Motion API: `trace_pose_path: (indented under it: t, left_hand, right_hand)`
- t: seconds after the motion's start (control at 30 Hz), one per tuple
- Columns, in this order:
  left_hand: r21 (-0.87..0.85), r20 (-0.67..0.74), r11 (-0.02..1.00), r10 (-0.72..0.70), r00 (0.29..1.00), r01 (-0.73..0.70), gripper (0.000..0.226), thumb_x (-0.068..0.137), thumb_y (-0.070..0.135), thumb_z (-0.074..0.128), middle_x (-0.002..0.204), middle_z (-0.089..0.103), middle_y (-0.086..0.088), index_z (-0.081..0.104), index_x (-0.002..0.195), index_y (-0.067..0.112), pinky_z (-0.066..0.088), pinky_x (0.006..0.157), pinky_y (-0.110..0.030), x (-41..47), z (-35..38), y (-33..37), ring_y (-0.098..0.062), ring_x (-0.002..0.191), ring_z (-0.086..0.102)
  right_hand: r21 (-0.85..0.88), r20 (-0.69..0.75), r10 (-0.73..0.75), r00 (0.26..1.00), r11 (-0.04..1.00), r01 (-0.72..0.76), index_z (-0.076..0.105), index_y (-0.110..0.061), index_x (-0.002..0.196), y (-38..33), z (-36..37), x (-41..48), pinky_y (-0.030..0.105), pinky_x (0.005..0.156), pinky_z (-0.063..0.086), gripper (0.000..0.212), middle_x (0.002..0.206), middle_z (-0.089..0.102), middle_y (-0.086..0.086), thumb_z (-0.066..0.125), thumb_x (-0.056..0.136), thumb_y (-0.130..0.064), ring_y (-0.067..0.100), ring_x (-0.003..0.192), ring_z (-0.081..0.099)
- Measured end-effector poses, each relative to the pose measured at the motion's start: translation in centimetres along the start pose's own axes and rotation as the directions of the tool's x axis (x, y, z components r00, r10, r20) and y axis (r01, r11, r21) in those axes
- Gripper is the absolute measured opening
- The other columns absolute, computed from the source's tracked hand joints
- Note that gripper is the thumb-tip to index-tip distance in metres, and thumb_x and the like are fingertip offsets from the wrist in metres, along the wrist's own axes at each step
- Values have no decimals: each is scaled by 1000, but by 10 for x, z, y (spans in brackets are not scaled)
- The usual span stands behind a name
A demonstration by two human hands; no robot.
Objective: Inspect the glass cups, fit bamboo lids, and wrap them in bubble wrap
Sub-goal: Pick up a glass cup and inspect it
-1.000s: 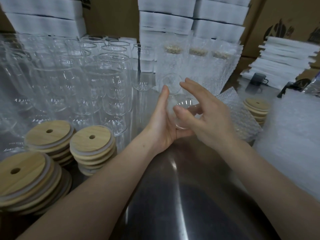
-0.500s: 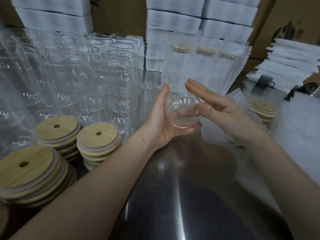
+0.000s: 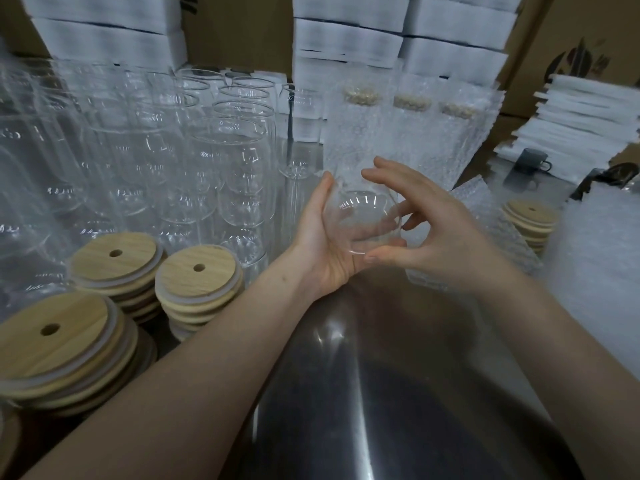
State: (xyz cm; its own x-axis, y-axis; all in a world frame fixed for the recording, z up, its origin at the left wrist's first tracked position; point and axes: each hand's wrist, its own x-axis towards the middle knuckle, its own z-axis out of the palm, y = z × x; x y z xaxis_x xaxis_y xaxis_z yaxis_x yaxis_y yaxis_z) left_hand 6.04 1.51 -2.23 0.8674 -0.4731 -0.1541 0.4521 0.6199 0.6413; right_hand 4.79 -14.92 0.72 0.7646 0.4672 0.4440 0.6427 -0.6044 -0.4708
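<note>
A clear glass cup [image 3: 363, 221] lies tilted between my hands above the steel table, its bottom towards me. My left hand [image 3: 322, 244] cups its left side, thumb up along the glass. My right hand [image 3: 433, 233] holds its right side, thumb under the base and fingers curved over the top. Stacks of bamboo lids [image 3: 197, 282] with straw holes stand at the left. Wrapped cups with lids [image 3: 408, 133] stand at the back. A bubble wrap sheet [image 3: 485, 216] lies under my right hand's far side.
Rows of bare glass cups [image 3: 225, 161] fill the left half. White foam stacks [image 3: 346, 32] and cardboard boxes line the back. A smaller lid stack [image 3: 530, 220], a dark mug [image 3: 530, 161] and a bubble wrap pile [image 3: 602, 271] are at the right. Steel table [image 3: 381, 393] lies in front.
The cup has been turned between my hands. My right hand's fingers went from stretched flat beside it to curved round it, thumb now under the base.
</note>
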Motion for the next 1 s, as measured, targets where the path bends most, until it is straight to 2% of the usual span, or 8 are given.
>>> trace_pose_path:
  t: [0.1, 0.27, 0.43, 0.53, 0.6, 0.8, 0.93, 1.0]
  left_hand:
    - [-40, -26, 999, -9, 1000, 8, 79, 91, 70, 42, 111, 67, -27, 33, 143, 10, 57, 50, -34, 1, 2, -1, -40, 68, 69]
    - [-107, -77, 994, -37, 996, 29, 65, 92, 66, 46, 82, 72, -23, 48, 117, 6, 53, 42, -32, 1, 9, -3, -38, 58, 70]
    - [-52, -53, 999, -8, 999, 6, 64, 91, 67, 44, 79, 73, -21, 58, 96, 5, 58, 48, -33, 4, 7, -5, -33, 61, 72]
    - [-7, 12, 1000, 10, 1000, -10, 76, 92, 69, 38, 78, 74, -15, 78, 68, 9, 59, 58, -32, 8, 3, -5, -28, 65, 73]
    - [28, 60, 999, 24, 998, -25, 81, 94, 69, 32, 78, 75, -12, 78, 56, 14, 59, 62, -31, 8, 1, -5, -24, 68, 74]
    - [33, 109, 998, 49, 993, -53, 68, 96, 68, 30, 89, 74, -15, 62, 105, 8, 60, 63, -34, 11, 0, -8, -25, 79, 74]
    - [55, 92, 995, 75, 993, -80, 71, 96, 68, 28, 101, 74, -15, 63, 118, 10, 60, 68, -36, 14, -1, -10, -25, 89, 73]
    - [58, 90, 994, 91, 992, -96, 73, 96, 68, 28, 100, 74, -15, 67, 114, 10, 60, 67, -34, 14, -1, -11, -25, 88, 74]
  right_hand:
    - [-98, -29, 6, 1000, 995, -9, 37, -54, 136, -1, 6, 2, 10, 83, 38, 82, 155, 30, -22, 76, 63, -56, -11, 111, 48]
    - [-167, -181, -4, 983, 986, -27, 45, -32, 137, -6, 20, 1, 26, 90, 44, 90, 143, 44, -14, 68, 57, -67, -3, 127, 42]
    - [-217, -276, 25, 961, 972, -88, 47, -19, 133, -11, 28, 1, 37, 81, 50, 100, 138, 49, -3, 60, 53, -78, 7, 111, 51]
    - [-236, -293, 48, 955, 964, -120, 47, -15, 132, -12, 29, 2, 31, 77, 42, 101, 140, 49, -3, 54, 56, -81, 8, 108, 52]
    - [-240, -301, 40, 953, 964, -116, 48, -13, 132, -13, 30, 2, 30, 78, 39, 98, 139, 51, -1, 52, 61, -80, 6, 109, 49]
    - [-241, -311, 56, 949, 961, -136, 47, -14, 135, -14, 29, 1, 31, 75, 38, 80, 141, 53, -6, 41, 79, -71, 16, 103, 63]
    - [-224, -328, 50, 943, 966, -129, 48, -13, 136, -13, 27, 1, 31, 76, 41, 72, 141, 55, -7, 33, 88, -64, 19, 103, 67]
    - [-225, -340, 37, 940, 967, -119, 50, -13, 137, -11, 27, 1, 29, 77, 40, 70, 142, 55, -6, 29, 90, -61, 18, 107, 66]
